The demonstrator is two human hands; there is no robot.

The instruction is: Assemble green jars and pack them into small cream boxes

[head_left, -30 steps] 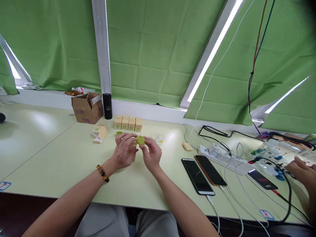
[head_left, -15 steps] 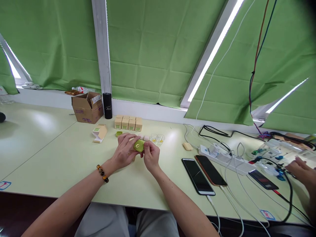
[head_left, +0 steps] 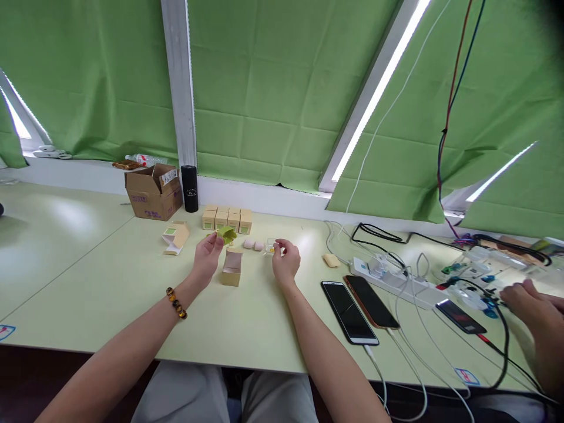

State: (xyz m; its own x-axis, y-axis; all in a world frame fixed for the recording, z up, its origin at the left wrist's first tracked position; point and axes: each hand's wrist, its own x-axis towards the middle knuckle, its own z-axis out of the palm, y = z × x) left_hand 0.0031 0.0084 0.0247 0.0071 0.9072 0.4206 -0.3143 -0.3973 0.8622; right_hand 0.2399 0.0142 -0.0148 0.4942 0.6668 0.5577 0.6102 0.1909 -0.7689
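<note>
Green curtains behind bench [head_left: 88, 282]. At frame centre, our left hand [head_left: 205, 256] grips green case [head_left: 226, 235]; our right hand [head_left: 286, 262] pinches clear tray [head_left: 272, 247]. Open box [head_left: 231, 268] between.

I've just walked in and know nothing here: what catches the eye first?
The green curtains fill the back. At the table's middle, the left hand lifts a small green case over an open little box, while the right hand touches a clear tray. Phones and cables lie to the right.
</note>
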